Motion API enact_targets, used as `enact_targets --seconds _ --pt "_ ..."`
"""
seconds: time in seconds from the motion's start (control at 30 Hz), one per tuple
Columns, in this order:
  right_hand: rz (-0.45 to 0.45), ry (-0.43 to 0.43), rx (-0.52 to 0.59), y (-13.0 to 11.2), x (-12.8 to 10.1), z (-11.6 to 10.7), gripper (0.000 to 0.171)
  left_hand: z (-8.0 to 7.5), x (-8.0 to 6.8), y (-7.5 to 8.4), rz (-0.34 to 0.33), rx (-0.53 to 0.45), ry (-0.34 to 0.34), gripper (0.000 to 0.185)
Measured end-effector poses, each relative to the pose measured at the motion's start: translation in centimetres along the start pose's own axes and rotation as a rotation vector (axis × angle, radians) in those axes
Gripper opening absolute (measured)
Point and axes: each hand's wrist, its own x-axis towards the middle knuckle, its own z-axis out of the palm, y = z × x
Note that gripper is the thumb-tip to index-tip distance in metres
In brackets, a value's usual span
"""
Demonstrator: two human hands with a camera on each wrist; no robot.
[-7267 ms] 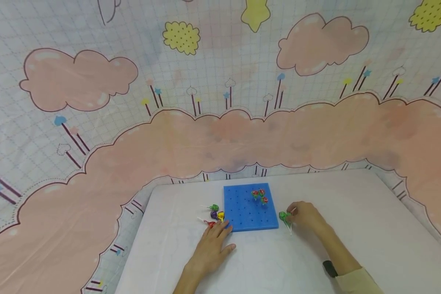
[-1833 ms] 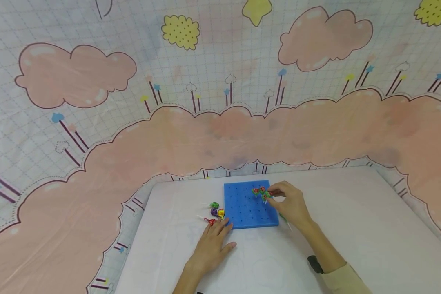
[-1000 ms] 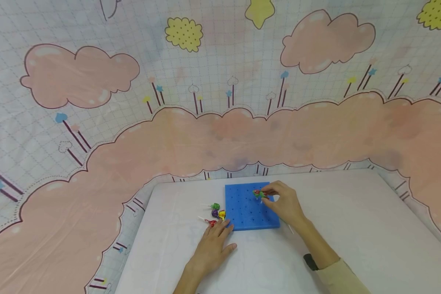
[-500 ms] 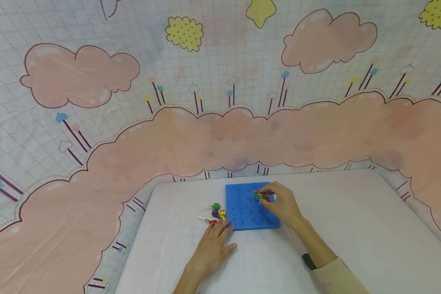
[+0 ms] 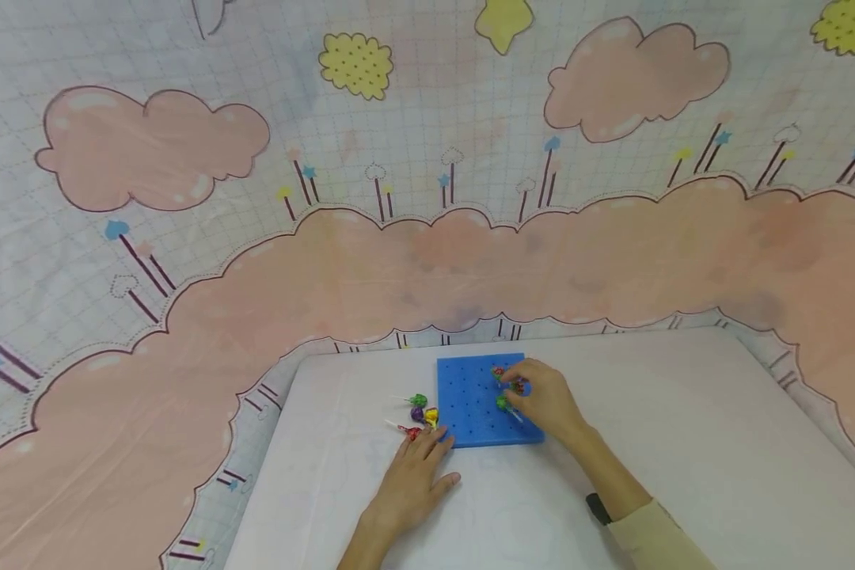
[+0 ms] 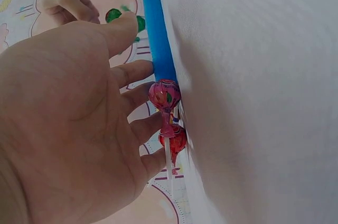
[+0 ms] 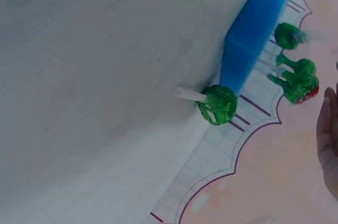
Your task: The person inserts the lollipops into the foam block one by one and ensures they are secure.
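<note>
A blue pegboard (image 5: 470, 416) lies on the white table. Three wrapped lollipops (image 5: 500, 374) stand in its far right holes, seen also as the green lollipops (image 7: 299, 71) in the right wrist view. My right hand (image 5: 541, 396) hovers over the board and pinches a green lollipop (image 5: 503, 403) by its stick, just in front of that cluster. My left hand (image 5: 419, 463) lies flat on the table, fingers (image 6: 132, 71) straight and touching the pegboard edge (image 6: 158, 49). Several loose lollipops (image 5: 419, 412) lie beside it, among them a pink lollipop (image 6: 165, 94).
Another green lollipop (image 7: 217, 104) lies on the table against the board's right side, hidden behind my right hand in the head view. A cloud-patterned cloth (image 5: 427, 237) hangs behind the table (image 5: 684, 443). A black band (image 5: 597, 507) sits on my right wrist.
My right hand picked a green lollipop off the table, carried it over the board to the standing cluster, and has just brought it slightly nearer me. My left hand stayed put.
</note>
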Motion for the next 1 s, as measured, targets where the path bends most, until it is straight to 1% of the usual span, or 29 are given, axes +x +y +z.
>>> enact_targets --seconds 0.17,0.27,0.4,0.5,0.6,0.7,0.9,1.0 --pt "-0.006 -0.044 -0.091 -0.5 0.3 -0.1 0.022 0.2 -0.1 -0.2 0.002 0.003 0.015 0.063" --pt "-0.002 -0.113 -0.205 -1.1 0.4 -0.1 0.019 0.2 -0.1 -0.2 -0.001 -0.005 0.015 0.062" --pt "-0.01 -0.215 -0.371 -1.9 0.4 0.3 0.015 0.0 -0.1 -0.1 -0.022 -0.017 -0.013 0.062" --pt "-0.022 -0.264 -0.45 -2.3 0.5 0.7 0.011 -0.2 -0.1 0.1 -0.032 -0.023 -0.029 0.062" --pt "-0.029 -0.292 -0.495 -2.4 0.5 1.2 0.006 -0.4 -0.1 0.2 -0.028 -0.024 -0.028 0.062" --pt "-0.03 -0.307 -0.513 -2.5 0.4 1.6 0.006 -0.4 -0.2 0.3 -0.029 -0.02 -0.026 0.062" --pt "-0.038 -0.31 -0.584 -2.2 0.5 2.4 0.007 -0.1 0.0 0.1 -0.019 -0.001 -0.01 0.062" --pt "-0.041 -0.307 -0.59 -2.0 0.4 2.6 0.007 -0.1 0.1 0.1 -0.015 0.002 -0.012 0.062"
